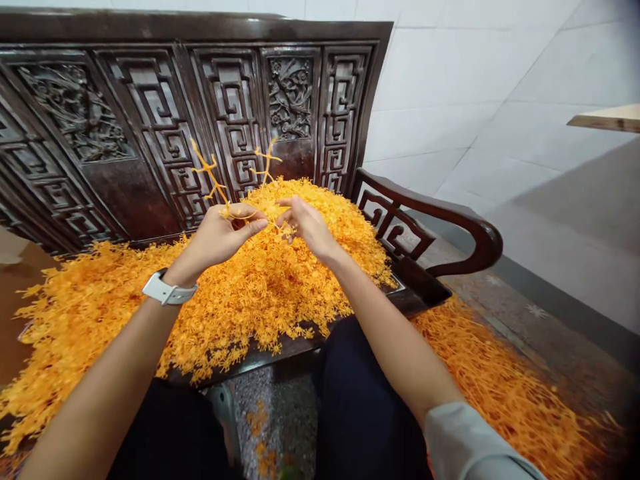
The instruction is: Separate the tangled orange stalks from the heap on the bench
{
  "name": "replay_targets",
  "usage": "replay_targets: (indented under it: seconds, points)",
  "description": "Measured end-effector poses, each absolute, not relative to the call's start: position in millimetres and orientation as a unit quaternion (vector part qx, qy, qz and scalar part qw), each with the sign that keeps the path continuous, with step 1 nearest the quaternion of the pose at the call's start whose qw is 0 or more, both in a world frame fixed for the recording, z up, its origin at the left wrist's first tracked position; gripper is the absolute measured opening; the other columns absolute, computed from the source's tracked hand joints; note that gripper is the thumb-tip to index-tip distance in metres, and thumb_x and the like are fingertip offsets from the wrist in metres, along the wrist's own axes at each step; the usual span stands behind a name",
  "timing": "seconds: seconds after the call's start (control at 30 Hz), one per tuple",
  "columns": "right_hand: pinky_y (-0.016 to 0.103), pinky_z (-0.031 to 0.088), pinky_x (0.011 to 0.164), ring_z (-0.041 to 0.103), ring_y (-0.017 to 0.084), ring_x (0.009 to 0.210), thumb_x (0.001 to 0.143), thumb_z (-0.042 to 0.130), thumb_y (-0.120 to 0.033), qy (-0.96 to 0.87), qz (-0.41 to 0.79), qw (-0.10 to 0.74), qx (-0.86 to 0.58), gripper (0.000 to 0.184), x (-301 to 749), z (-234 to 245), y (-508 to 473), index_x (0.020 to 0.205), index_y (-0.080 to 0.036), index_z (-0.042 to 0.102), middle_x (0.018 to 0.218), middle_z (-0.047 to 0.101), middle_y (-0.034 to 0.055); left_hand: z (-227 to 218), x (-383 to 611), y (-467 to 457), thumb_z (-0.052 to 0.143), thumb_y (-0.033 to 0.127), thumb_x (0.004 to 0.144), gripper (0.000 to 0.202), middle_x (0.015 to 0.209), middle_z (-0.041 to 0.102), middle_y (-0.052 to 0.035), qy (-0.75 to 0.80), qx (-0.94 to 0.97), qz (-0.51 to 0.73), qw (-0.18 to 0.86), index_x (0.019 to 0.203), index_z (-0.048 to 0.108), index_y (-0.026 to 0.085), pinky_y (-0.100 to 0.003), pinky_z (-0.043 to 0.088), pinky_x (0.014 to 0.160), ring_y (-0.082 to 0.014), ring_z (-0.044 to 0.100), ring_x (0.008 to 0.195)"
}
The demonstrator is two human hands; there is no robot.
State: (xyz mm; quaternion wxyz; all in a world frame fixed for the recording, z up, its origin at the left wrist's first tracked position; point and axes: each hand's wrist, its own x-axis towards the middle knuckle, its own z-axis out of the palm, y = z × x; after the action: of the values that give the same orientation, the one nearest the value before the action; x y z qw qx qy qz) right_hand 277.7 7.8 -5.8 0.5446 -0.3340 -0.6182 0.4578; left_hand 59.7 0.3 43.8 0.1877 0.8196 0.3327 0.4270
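A branched orange sprig [210, 175] is observed left of the upper centre of the frame. It is held tilted, its tip leaning to the upper left, and short knobbed side shoots are noted along its thin stem. A second orange sprig [267, 163], similarly forked, is seen to its right, nearly upright; whether the two are joined cannot be determined. Below and behind, a heap of orange pieces [280, 287] is spread from the lower left to right of centre, piled highest near the centre. The pieces are small, many-pronged and densely tangled.
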Motion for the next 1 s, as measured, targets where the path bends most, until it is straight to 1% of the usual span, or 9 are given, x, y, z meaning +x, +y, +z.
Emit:
replay_targets:
  seconds: [0.13,0.23,0.43,0.53,0.63,0.73,0.8,0.87,1.0]
  points:
    - [0.028,0.037,0.05,0.043,0.012,0.058,0.086,0.054,-0.095,-0.628,0.466,0.538,-0.314,0.069,256,-7,-4,0.083,-0.025,0.054,0.068,0.048,-0.0028,35,64,-3,0.068,0.043,0.098,0.033,0.07,0.068,-0.0042,0.297,0.853,0.383,0.193,0.075,0.075,0.02,-0.03,0.042,0.064,-0.0173,0.057,0.065]
    - [0.028,0.034,0.05,0.037,0.011,0.057,0.087,0.049,-0.096,-0.615,0.437,0.572,-0.322,0.073,250,-9,-3,0.073,-0.025,0.043,0.065,0.04,-0.0039,30,69,-7,0.067,0.039,0.099,0.034,0.063,0.06,-0.0024,0.294,0.868,0.369,0.154,0.071,0.071,0.021,-0.031,0.037,0.061,-0.016,0.048,0.06]
    - [0.031,0.029,0.047,0.031,0.011,0.054,0.09,0.043,-0.095,-0.542,0.381,0.645,-0.381,0.07,283,2,12,0.074,-0.027,0.039,0.062,0.036,-0.0045,45,64,-22,0.072,0.03,0.093,0.031,0.058,0.054,-0.0012,0.321,0.852,0.373,0.18,0.065,0.066,0.02,-0.032,0.031,0.059,-0.0146,0.044,0.057]
    - [0.033,0.032,0.046,0.035,0.014,0.053,0.092,0.031,-0.097,-0.475,0.308,0.711,-0.417,0.072,330,3,28,0.085,-0.028,0.053,0.064,0.04,-0.0026,59,38,-15,0.08,0.036,0.092,0.027,0.066,0.062,-0.002,0.335,0.798,0.478,0.152,0.073,0.071,0.018,-0.03,0.034,0.06,-0.0131,0.05,0.062]
    - [0.036,0.049,0.056,0.055,0.019,0.065,0.092,0.019,-0.097,-0.504,0.218,0.705,-0.45,0.085,362,-8,47,0.108,-0.027,0.065,0.075,0.052,0.0028,67,16,-3,0.083,0.054,0.091,0.039,0.065,0.061,0.0003,0.343,0.709,0.582,0.204,0.079,0.071,0.02,-0.027,0.033,0.055,-0.0101,0.048,0.057]
    - [0.055,0.059,0.086,0.067,0.031,0.106,0.093,0.017,-0.096,-0.588,0.125,0.621,-0.503,0.091,360,-25,58,0.126,-0.026,0.066,0.106,0.063,0.0115,67,18,3,0.086,0.057,0.088,0.04,0.073,0.067,-0.0022,0.356,0.642,0.579,0.354,0.088,0.072,0.019,-0.025,0.032,0.051,-0.0085,0.05,0.056]
    - [0.069,0.05,0.106,0.056,0.039,0.134,0.091,0.023,-0.098,-0.623,0.067,0.549,-0.554,0.093,347,-32,57,0.136,-0.027,0.064,0.133,0.058,0.0166,62,31,3,0.089,0.043,0.087,0.032,0.081,0.071,-0.0048,0.365,0.605,0.563,0.429,0.092,0.071,0.017,-0.024,0.032,0.051,-0.0076,0.051,0.058]
    - [0.077,0.039,0.116,0.045,0.044,0.145,0.089,0.029,-0.099,-0.636,0.044,0.498,-0.588,0.095,333,-36,51,0.145,-0.029,0.06,0.152,0.046,0.0192,57,45,1,0.09,0.027,0.085,0.026,0.086,0.073,-0.0062,0.372,0.575,0.554,0.472,0.097,0.069,0.017,-0.023,0.03,0.049,-0.0067,0.051,0.056]
    - [0.075,0.036,0.121,0.043,0.043,0.148,0.091,0.034,-0.096,-0.675,0.07,0.466,-0.568,0.092,316,-38,43,0.155,-0.03,0.049,0.159,0.04,0.0195,48,62,-4,0.085,0.018,0.086,0.022,0.087,0.076,-0.0067,0.375,0.562,0.551,0.491,0.099,0.067,0.017,-0.024,0.029,0.047,-0.0062,0.047,0.052]
